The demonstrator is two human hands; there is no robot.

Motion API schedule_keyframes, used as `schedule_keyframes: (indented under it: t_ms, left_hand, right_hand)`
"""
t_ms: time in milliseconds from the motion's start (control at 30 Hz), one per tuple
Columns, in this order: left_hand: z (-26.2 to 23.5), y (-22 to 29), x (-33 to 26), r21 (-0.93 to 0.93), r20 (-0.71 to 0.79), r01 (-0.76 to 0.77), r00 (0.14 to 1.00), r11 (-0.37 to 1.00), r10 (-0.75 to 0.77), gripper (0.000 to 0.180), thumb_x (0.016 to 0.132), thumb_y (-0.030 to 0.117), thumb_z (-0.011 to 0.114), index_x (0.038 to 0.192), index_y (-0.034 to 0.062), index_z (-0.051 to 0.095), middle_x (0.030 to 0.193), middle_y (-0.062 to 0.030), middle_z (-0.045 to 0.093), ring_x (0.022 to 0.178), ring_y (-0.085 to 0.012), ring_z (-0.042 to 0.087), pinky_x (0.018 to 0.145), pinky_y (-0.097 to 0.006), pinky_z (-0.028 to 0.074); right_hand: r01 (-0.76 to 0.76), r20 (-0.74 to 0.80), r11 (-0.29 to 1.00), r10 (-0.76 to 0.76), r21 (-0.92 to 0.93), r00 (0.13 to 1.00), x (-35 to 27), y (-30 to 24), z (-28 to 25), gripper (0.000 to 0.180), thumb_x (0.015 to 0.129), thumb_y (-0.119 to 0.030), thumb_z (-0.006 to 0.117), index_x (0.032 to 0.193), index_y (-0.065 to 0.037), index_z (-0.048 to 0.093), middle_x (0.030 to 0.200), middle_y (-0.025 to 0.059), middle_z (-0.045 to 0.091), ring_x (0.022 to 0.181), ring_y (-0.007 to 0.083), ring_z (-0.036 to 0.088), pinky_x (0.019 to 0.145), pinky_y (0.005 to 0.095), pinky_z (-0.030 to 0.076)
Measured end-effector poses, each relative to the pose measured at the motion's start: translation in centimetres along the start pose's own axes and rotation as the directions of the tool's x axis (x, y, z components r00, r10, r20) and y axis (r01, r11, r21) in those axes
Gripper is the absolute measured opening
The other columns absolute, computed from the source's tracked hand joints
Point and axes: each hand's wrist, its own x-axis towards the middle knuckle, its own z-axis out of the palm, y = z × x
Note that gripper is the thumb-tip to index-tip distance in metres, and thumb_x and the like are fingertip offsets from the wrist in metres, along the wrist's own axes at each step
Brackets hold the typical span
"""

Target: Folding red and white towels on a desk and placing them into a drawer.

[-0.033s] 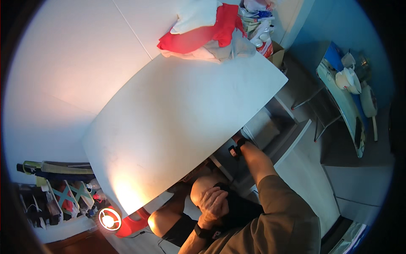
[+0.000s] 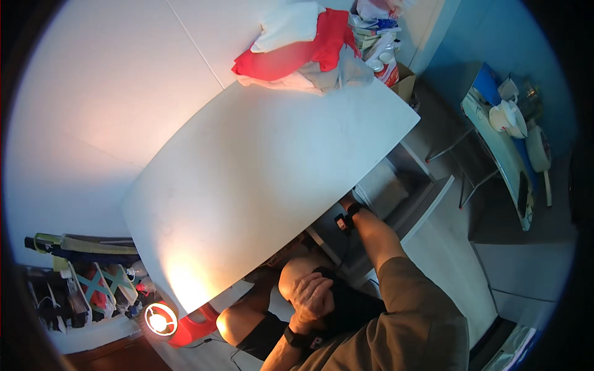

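Note:
My left hand (image 2: 312, 294) rests on my bent knee (image 2: 292, 275), its fingers lying together over it and holding no separate object. A dark watch (image 2: 297, 337) is on that wrist. My right arm reaches into an open grey drawer (image 2: 427, 201) below the white tabletop (image 2: 266, 161). Only the base of my right hand (image 2: 346, 201) shows at the table's edge; its fingers are hidden underneath. A black band with a small device (image 2: 342, 222) is on the right wrist. Inside the drawer, beside that hand, lies a pale, flat, translucent item (image 2: 380, 185).
Red, white and pink cloths (image 2: 297, 59) lie at the table's far end, near bagged goods (image 2: 383, 52). A lit lamp (image 2: 159, 319) glows by the near left corner. Shelves with small items (image 2: 93, 290) line the left. A folding table (image 2: 495, 136) holding pots stands right.

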Motion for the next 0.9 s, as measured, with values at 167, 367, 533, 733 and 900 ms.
schedule_keyframes:
  t_ms: [167,367,533,733,900]
  left_hand:
    - [-0.2,0.4,-0.3,0.032,-0.058,-0.036,0.998,0.999,0.038,0.028,0.058,-0.005,0.062,0.084,0.0062,0.064,0.082,-0.0067,0.067,0.083,-0.0255,0.066,0.077,-0.038,0.051]
    - [-0.8,0.5,-1.2,0.075,-0.065,-0.012,0.998,0.997,0.017,0.024,0.058,-0.004,0.062,0.080,0.0052,0.066,0.079,-0.0100,0.068,0.081,-0.0261,0.066,0.075,-0.037,0.051]
    - [-1.3,0.7,-2.3,0.062,-0.164,-0.030,0.986,0.998,0.040,0.021,0.061,-0.007,0.060,0.078,0.0041,0.066,0.079,-0.0131,0.068,0.079,-0.0287,0.065,0.075,-0.037,0.051]
    - [-1.8,1.2,-2.7,0.070,-0.146,-0.087,0.985,0.994,0.096,0.020,0.061,-0.004,0.059,0.077,0.0043,0.066,0.079,-0.0130,0.067,0.078,-0.0296,0.065,0.077,-0.037,0.051]
    - [-2.5,1.8,-2.7,0.074,-0.190,-0.123,0.972,0.990,0.135,0.016,0.061,-0.004,0.059,0.075,0.0036,0.065,0.077,-0.0132,0.067,0.078,-0.0304,0.065,0.075,-0.039,0.051]
  right_hand:
    - [0.132,-0.112,0.988,-0.124,0.074,0.986,-1.4,-0.9,-2.9,0.037,0.083,-0.031,0.060,0.111,-0.008,0.065,0.110,0.0148,0.067,0.104,0.0334,0.062,0.086,0.0405,0.050]
    - [0.027,0.466,0.954,-0.171,0.300,0.868,-7.2,-5.0,-19.3,0.030,0.088,-0.030,0.055,0.096,-0.004,0.068,0.089,0.0132,0.070,0.086,0.0312,0.066,0.076,0.0398,0.050]
    - [-0.353,0.568,0.815,0.037,0.459,0.822,-16.1,-6.5,-30.6,0.031,0.092,-0.030,0.056,0.086,-0.002,0.067,0.067,0.0063,0.063,0.064,0.0152,0.062,0.058,0.0306,0.047]
    - [-0.688,0.629,0.535,0.330,0.491,0.704,-26.4,-4.8,-28.3,0.022,0.089,-0.023,0.060,0.087,-0.002,0.068,0.064,0.0047,0.060,0.059,0.0156,0.061,0.055,0.0277,0.050]
    - [-0.674,0.613,0.496,0.311,0.548,0.726,-24.6,-3.5,-23.5,0.026,0.086,-0.018,0.061,0.099,0.005,0.065,0.080,0.0113,0.067,0.069,0.0198,0.066,0.060,0.0303,0.054]
